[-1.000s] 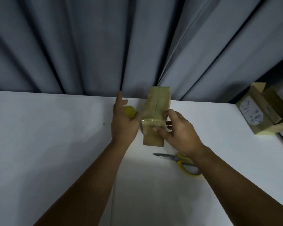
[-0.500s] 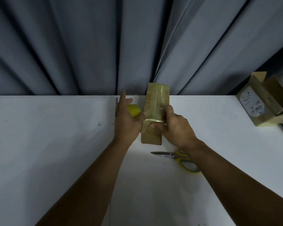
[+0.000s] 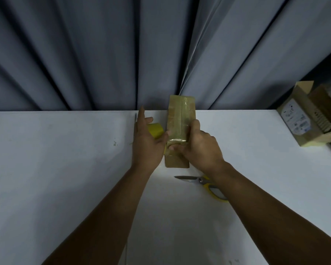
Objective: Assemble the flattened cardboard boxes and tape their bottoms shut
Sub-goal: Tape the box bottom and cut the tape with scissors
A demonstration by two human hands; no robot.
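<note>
A narrow cardboard box (image 3: 180,119) stands on the white table (image 3: 55,178) near its far edge, with clear tape running along its upturned face and over the near end. My right hand (image 3: 198,148) grips the box's near end, thumb on top and fingers curled across the front. My left hand (image 3: 145,142) lies flat against the box's left side, fingers straight, thumb touching the box. A yellow tape roll (image 3: 155,131) sits just behind my left hand, partly hidden by it.
Yellow-handled scissors (image 3: 204,183) lie on the table just in front of the box, under my right wrist. An assembled cardboard box (image 3: 304,123) with a white label lies at the table's far right. A grey curtain (image 3: 103,54) hangs behind the table.
My right hand has slid along the near end of the box, its thumb now higher on the taped top. My left hand stays against the left side.
</note>
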